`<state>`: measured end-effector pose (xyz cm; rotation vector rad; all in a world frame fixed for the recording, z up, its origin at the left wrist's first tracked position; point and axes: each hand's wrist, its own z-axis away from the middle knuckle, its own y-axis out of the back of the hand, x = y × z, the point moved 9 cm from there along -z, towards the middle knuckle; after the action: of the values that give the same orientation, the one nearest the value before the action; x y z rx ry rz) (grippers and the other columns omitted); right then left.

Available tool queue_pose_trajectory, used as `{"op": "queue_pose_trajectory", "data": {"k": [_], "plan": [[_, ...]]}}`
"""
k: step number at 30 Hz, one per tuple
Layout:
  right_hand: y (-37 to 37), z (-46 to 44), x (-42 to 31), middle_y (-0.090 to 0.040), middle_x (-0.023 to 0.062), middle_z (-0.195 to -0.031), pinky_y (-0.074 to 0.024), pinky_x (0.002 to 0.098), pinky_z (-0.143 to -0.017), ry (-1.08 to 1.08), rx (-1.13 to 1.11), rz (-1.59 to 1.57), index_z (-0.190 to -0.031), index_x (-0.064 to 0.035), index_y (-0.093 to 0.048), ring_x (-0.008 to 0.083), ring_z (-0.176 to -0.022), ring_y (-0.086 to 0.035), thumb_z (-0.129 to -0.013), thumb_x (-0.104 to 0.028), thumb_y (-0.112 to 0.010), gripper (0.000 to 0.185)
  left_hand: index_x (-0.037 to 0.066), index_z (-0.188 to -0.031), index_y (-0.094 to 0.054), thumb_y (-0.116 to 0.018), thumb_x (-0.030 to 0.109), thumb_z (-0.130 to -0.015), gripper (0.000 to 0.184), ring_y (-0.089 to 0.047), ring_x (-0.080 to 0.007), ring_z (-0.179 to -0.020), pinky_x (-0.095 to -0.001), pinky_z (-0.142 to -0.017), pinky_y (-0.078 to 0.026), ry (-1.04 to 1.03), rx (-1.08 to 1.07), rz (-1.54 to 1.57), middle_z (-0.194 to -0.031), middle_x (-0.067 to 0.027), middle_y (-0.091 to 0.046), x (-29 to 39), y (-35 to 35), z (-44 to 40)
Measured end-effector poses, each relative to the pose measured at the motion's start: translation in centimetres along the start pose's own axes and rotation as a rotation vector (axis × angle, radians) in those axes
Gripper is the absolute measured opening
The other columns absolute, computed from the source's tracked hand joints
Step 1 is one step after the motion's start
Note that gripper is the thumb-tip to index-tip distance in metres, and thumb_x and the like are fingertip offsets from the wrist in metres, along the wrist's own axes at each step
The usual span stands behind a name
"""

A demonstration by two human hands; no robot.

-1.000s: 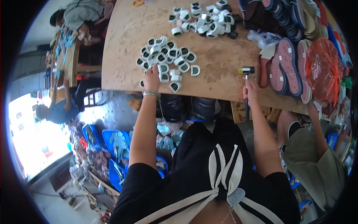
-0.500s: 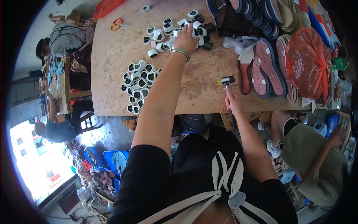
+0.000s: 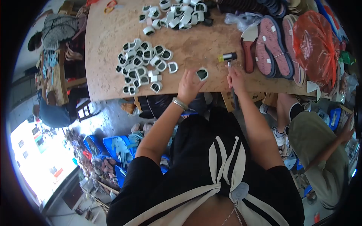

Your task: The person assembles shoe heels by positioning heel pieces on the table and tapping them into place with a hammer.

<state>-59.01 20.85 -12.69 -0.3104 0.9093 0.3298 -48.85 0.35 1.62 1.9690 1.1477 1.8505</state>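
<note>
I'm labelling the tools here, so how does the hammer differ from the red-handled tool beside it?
The hammer is in the grip of the right hand, while the red-handled tool lies on the table. The hammer has a short yellow-and-black head; the red-handled tool has a broad, pale blade. The hammer's handle reaches past the table's near edge; the red-handled tool lies wholly within it. Both handles point towards the wearer.

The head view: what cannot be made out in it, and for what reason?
In the head view:
Hammer: its gripped part, covered by the right hand.
Single white piece: whether the left hand touches it, too blurred.
Far white pieces: some cut off by the top edge.
Red bag: contents, behind crinkled plastic.
</note>
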Motion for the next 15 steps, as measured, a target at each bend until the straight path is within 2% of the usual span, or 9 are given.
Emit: {"op": "queue_pose_trajectory", "data": {"k": [2,3,5,8,10,12,13,15], "plan": [[-0.3,0.1,-0.6,-0.042,-0.0035,-0.052,-0.0327,0.0231,-0.035,-0.001,-0.001,0.008,-0.124,-0.0094,-0.063,0.0053,-0.036,-0.035,-0.101,-0.039,-0.052,0.039,0.004,-0.120,-0.056,-0.080,0.013,-0.073,0.054,-0.060,-0.0357,-0.101,-0.0409,-0.087,-0.050,0.096,0.007,-0.044,-0.111,-0.0159,-0.061,-3.2,0.3,4.7],[-0.4,0.2,-0.8,-0.042,-0.0035,-0.052,-0.0326,0.0229,-0.035,0.006,0.002,0.022,-0.124,-0.0094,-0.063,0.0051,-0.036,-0.035,-0.101,-0.039,-0.052,0.040,0.005,-0.122,-0.055,-0.080,0.016,-0.073,0.057,-0.058,-0.0364,-0.107,-0.0422,-0.092,-0.047,0.169,0.019,-0.111,-0.115,-0.0151,-0.061,-5.0,0.7,6.0],[-0.6,0.7,-1.2,-0.043,-0.0038,-0.054,-0.0324,0.0222,-0.036,0.018,0.003,0.045,-0.124,-0.0102,-0.063,0.0048,-0.037,-0.035,-0.101,-0.040,-0.052,0.039,0.005,-0.124,-0.053,-0.080,0.018,-0.074,0.058,-0.057,-0.0358,-0.109,-0.0428,-0.094,-0.045,0.171,0.043,-0.196,-0.116,-0.0149,-0.061,-6.7,1.6,6.9],[-1.6,2.3,-2.1,-0.042,-0.0050,-0.054,-0.0310,0.0212,-0.037,0.093,0.093,0.259,-0.121,-0.0114,-0.064,0.0046,-0.037,-0.035,-0.101,-0.039,-0.052,0.037,0.006,-0.127,-0.052,-0.082,0.022,-0.071,0.065,-0.054,-0.0360,-0.111,-0.0448,-0.096,-0.043,0.150,0.127,-0.251,-0.115,-0.0134,-0.060,-8.1,2.1,7.8],[-2.9,4.3,-1.7,-0.042,-0.0006,-0.055,-0.0361,0.0279,-0.043,0.197,0.046,0.388,-0.118,-0.0113,-0.065,0.0100,-0.043,-0.043,-0.100,-0.038,-0.053,0.034,0.006,-0.127,-0.051,-0.083,0.023,-0.070,0.068,-0.053,-0.0366,-0.110,-0.0453,-0.095,-0.044,0.166,0.193,-0.252,-0.114,-0.0129,-0.059,-8.0,2.7,8.0],[-4.4,5.5,-0.9,-0.042,0.0028,-0.056,-0.0387,0.0319,-0.046,0.360,0.017,0.607,-0.116,-0.0109,-0.064,0.0134,-0.047,-0.047,-0.100,-0.037,-0.053,0.033,0.006,-0.120,-0.055,-0.084,0.023,-0.068,0.062,-0.052,-0.0360,-0.108,-0.0447,-0.094,-0.044,0.155,0.226,-0.220,-0.113,-0.0122,-0.059,-7.9,2.8,8.0],[-6.2,7.0,-1.7,-0.055,0.0099,-0.063,-0.0453,0.0373,-0.055,0.288,-0.025,0.800,-0.115,-0.0101,-0.064,0.0232,-0.057,-0.060,-0.098,-0.036,-0.055,0.032,0.006,-0.117,-0.056,-0.084,0.023,-0.067,0.060,-0.052,-0.0357,-0.108,-0.0445,-0.094,-0.044,0.151,0.226,-0.216,-0.113,-0.0121,-0.059,-7.9,2.8,8.1],[-9.8,10.4,-5.0,-0.062,0.0133,-0.072,-0.0483,0.0385,-0.059,0.459,0.008,0.891,-0.114,-0.0098,-0.064,0.0284,-0.065,-0.064,-0.098,-0.035,-0.055,0.032,0.006,-0.108,-0.059,-0.084,0.021,-0.067,0.051,-0.053,-0.0349,-0.107,-0.0437,-0.093,-0.044,0.168,0.237,-0.194,-0.112,-0.0114,-0.059,-8.2,2.8,8.2]]}}
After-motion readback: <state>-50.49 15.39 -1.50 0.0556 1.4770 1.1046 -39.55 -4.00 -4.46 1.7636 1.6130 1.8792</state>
